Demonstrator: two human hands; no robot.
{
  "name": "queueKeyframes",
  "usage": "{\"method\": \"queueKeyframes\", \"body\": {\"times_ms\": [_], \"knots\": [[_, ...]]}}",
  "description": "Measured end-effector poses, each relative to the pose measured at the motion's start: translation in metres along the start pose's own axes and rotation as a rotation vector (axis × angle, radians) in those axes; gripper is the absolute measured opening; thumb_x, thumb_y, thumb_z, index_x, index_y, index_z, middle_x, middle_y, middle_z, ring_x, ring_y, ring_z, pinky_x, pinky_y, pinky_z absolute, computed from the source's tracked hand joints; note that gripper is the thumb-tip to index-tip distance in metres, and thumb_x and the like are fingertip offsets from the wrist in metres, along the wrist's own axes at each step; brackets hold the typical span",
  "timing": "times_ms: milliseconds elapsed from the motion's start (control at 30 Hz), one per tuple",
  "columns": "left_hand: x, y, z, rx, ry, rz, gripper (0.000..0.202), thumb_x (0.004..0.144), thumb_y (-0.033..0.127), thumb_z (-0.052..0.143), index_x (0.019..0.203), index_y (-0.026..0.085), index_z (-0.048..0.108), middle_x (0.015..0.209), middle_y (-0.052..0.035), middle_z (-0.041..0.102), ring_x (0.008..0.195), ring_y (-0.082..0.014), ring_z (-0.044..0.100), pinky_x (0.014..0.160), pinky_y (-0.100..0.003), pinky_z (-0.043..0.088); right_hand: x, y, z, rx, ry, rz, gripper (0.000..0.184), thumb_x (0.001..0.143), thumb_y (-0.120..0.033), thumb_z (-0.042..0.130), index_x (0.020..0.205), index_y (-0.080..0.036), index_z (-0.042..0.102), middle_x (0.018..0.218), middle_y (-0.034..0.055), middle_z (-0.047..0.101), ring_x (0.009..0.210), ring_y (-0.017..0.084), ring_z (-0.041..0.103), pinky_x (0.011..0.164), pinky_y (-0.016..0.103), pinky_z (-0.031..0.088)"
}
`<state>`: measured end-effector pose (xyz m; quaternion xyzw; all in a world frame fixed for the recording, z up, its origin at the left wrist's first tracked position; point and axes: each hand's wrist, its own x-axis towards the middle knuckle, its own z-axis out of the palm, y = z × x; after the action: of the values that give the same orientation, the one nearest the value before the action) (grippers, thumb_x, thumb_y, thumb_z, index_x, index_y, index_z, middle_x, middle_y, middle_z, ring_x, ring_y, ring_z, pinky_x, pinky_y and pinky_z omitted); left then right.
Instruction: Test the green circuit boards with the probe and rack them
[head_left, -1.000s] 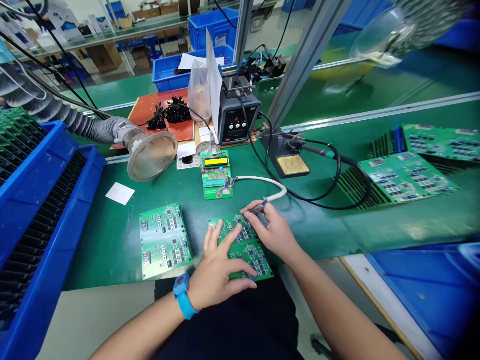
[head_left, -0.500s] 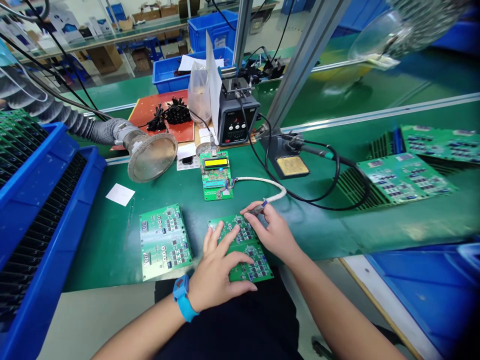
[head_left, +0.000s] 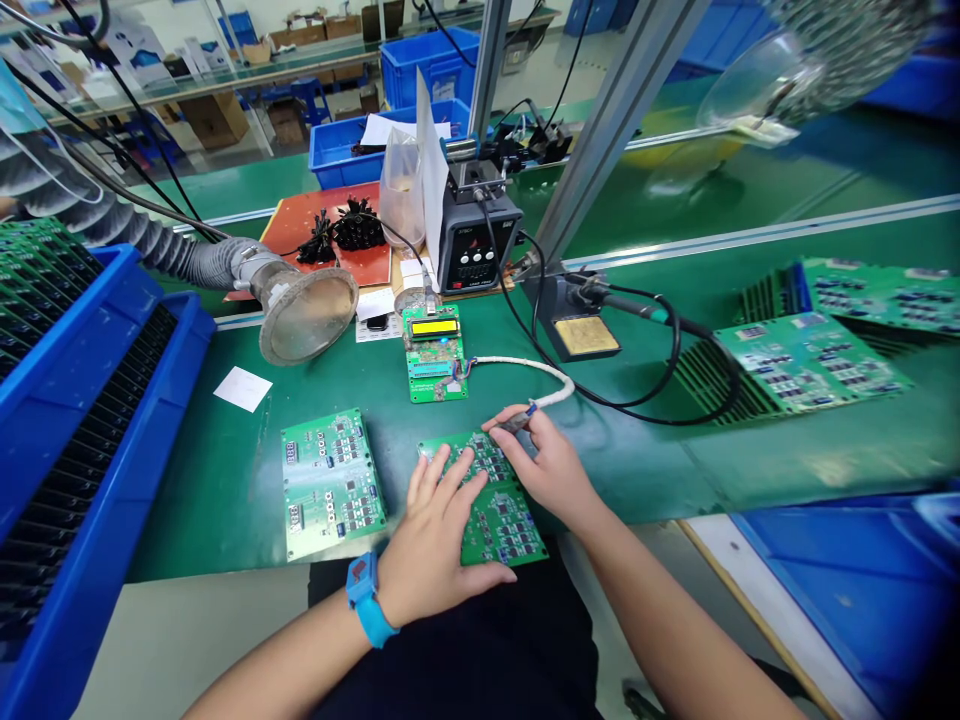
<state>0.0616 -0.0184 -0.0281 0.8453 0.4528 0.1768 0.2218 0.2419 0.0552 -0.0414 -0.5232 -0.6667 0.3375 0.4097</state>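
Centrally, just above the person's lap, a green circuit board panel (head_left: 501, 525) lies on the green tabletop (head_left: 202, 500) under both hands. The left hand (head_left: 439, 530) is open, fingers spread and pressed on the panel's upper half, gripping nothing; it appears placed to keep the panel from sliding. The right hand (head_left: 551, 470) is curled, its thumb and forefinger pinching a slim dark probe (head_left: 516, 423) with its tip toward the panel, apparently for a steady, precise touch. One white sleeved cable (head_left: 517, 366) joins that probe to the single tester board (head_left: 433, 352) with a yellow display, which sits just beyond, probably within the cable's reach for that reason. One other panel (head_left: 330, 483) lies to the left, within easy reach. Two more boards (head_left: 806, 360) rest on a rack toward the right edge of the frame, while a blue rack (head_left: 82, 400) at the left holds many boards on edge, too many to count. Farther back stand one soldering station (head_left: 476, 240) and one fume extractor hood (head_left: 307, 315), its mouth aimed toward the work.
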Motion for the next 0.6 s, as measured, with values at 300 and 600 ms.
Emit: {"method": "queueKeyframes", "body": {"times_ms": [300,600], "knots": [[-0.001,-0.002,0.003,0.044,0.019,0.023,0.103,0.068,0.048,0.081,0.144,0.015,0.020,0.151,-0.0182,0.031,0.143,-0.0364,0.015,0.111,-0.064,0.019,0.002,0.002,0.001,0.019,-0.009,0.016,0.015,0.089,-0.036,0.053,0.094,-0.022,0.055,0.091,0.0057,0.069,0.086,0.020,0.065,0.079,0.033,0.051],[0.001,0.001,-0.001,0.064,0.000,0.010,0.101,0.067,0.045,0.083,0.142,0.014,0.023,0.152,-0.0160,0.030,0.143,-0.0343,0.015,0.113,-0.060,0.019,-0.046,-0.009,-0.024,-0.024,-0.027,0.054,0.017,0.089,-0.038,0.054,0.097,-0.024,0.059,0.096,0.0068,0.071,0.106,0.025,0.063,0.096,0.043,0.047]]}}
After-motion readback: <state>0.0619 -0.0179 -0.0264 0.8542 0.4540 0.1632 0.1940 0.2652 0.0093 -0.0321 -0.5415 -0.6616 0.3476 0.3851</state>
